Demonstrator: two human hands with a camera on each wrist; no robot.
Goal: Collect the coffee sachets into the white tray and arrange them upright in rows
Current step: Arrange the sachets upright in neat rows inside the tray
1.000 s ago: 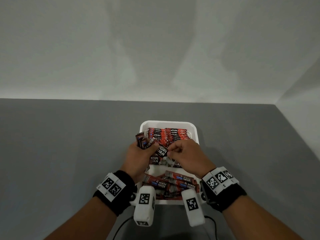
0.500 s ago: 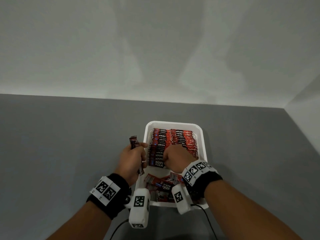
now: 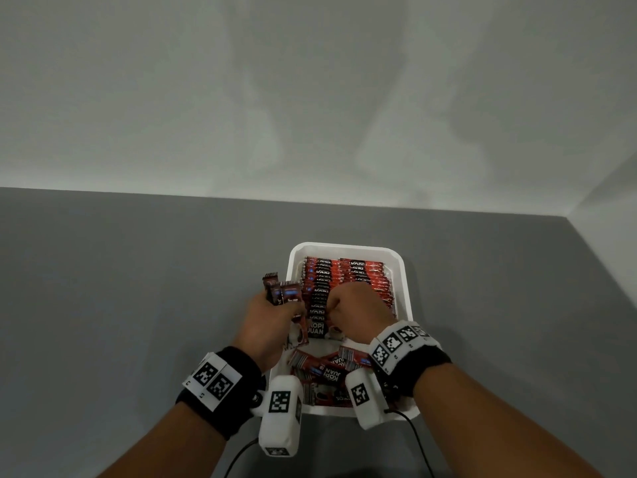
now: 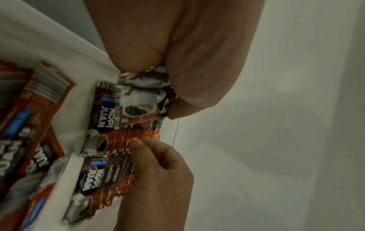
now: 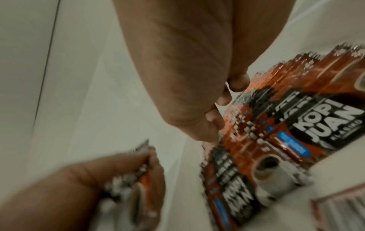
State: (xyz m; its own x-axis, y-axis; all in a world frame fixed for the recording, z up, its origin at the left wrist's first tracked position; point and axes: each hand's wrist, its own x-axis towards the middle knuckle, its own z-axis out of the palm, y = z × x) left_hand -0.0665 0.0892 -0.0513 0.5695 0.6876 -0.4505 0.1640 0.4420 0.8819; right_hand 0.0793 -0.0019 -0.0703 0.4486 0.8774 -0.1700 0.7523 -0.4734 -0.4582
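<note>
A white tray (image 3: 344, 248) holds two upright rows of red coffee sachets (image 3: 348, 277) at its far end. Several loose sachets (image 3: 327, 370) lie flat at its near end. My left hand (image 3: 272, 315) grips a small bundle of sachets (image 3: 281, 293) over the tray's left rim; the same bundle (image 4: 146, 96) shows under the palm in the left wrist view. My right hand (image 3: 358, 305) sits on the near end of the rows. Its curled fingertips (image 5: 217, 121) pinch the top edges of the upright sachets (image 5: 296, 125). What lies under the right palm is hidden.
The tray stands on a grey tabletop (image 3: 138, 305) close to its near edge. A pale wall (image 3: 310, 98) runs behind the table and meets it on the right. Wrist-camera cables (image 3: 417, 443) trail below the tray.
A second ago my right hand pinched a sachet at the left hand's bundle. It then moved onto the near end of the upright rows and stays there. The left hand still holds its bundle by the left rim.
</note>
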